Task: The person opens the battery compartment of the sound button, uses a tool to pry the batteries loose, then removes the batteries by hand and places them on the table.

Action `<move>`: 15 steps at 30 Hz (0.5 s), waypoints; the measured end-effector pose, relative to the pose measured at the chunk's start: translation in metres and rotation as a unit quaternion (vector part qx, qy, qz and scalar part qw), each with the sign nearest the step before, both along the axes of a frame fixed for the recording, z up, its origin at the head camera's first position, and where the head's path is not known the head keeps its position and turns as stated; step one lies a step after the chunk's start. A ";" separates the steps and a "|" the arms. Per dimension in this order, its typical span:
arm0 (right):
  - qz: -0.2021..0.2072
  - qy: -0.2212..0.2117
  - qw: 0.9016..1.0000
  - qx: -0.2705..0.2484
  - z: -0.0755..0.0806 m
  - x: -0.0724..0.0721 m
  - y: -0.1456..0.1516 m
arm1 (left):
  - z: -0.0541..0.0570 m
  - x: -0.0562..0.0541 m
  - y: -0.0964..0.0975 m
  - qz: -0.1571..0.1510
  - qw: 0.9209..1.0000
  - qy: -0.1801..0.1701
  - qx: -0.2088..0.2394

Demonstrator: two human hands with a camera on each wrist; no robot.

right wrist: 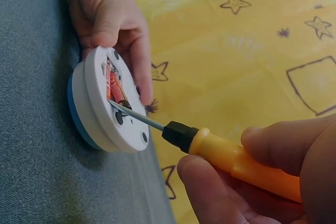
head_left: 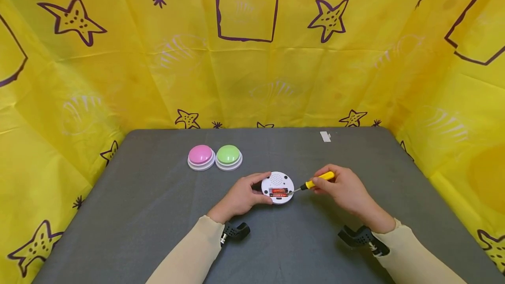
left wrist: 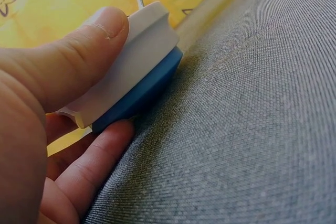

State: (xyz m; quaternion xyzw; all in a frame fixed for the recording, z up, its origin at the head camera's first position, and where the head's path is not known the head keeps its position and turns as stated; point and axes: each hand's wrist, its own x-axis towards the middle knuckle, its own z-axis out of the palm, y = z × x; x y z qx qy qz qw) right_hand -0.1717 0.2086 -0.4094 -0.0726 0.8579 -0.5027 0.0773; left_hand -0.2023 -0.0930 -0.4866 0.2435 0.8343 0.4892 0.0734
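Observation:
My left hand [head_left: 245, 196] grips a round white push button [head_left: 278, 179] by its edge, underside up, its blue dome facing down at the table in the left wrist view. Two red batteries [head_left: 279, 191] lie in its uncovered battery compartment. Between thumb and fingers, my right hand [head_left: 344, 189] holds a screwdriver [right wrist: 231, 157] with a yellow handle and black collar. The metal shaft [right wrist: 137, 116] slants down to the left, and its tip is at the end of the batteries inside the compartment.
A pink push button [head_left: 200, 155] and a green push button [head_left: 228, 155] stand side by side, dome up, left of the hands. A small white piece [head_left: 325, 136] lies near the back edge of the grey table [head_left: 158, 214]. Yellow patterned cloth [head_left: 252, 82] encloses the back and sides.

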 end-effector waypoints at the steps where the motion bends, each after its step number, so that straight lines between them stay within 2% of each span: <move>1: 0.000 0.003 1.000 0.005 0.000 0.001 0.000 | 0.001 0.000 0.000 0.000 1.000 0.000 0.001; 9: -0.005 0.017 1.000 0.025 -0.002 0.004 -0.001 | 0.003 0.002 0.001 0.009 1.000 -0.004 -0.004; 12: -0.020 0.007 1.000 -0.001 -0.007 0.004 0.000 | 0.003 0.001 0.001 0.011 1.000 0.001 -0.012; 15: -0.035 -0.008 0.998 -0.048 -0.015 0.004 0.002 | 0.001 -0.001 0.001 0.013 1.000 0.007 -0.020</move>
